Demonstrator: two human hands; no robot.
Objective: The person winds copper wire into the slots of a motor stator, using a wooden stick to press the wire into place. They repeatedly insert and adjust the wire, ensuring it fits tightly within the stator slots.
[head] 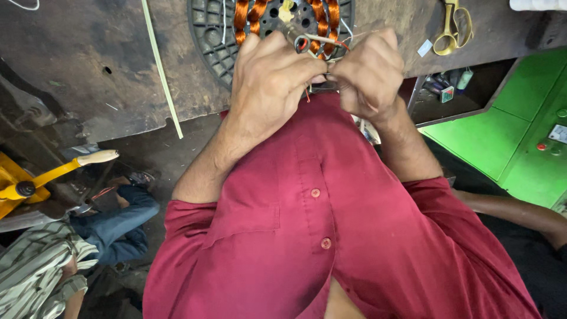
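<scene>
Both my hands meet at the near edge of a dark, worn workbench [88,71], just above my maroon shirt. My left hand [269,82] and my right hand [369,74] pinch thin wire leads [319,40], red and pale, that run from copper coils [251,15] wound on a round dark grey slotted motor part [212,35]. The fingertips of the two hands touch around the wires. A small dark object sits between the fingers, mostly hidden.
Yellow-handled scissors [452,26] lie on the bench at the upper right. A pale thin strip [162,71] slants across the bench. A green machine panel [520,130] with buttons stands to the right. A seated person [71,248] and a yellow tool [35,180] are at lower left. Another person's arm [520,212] is at right.
</scene>
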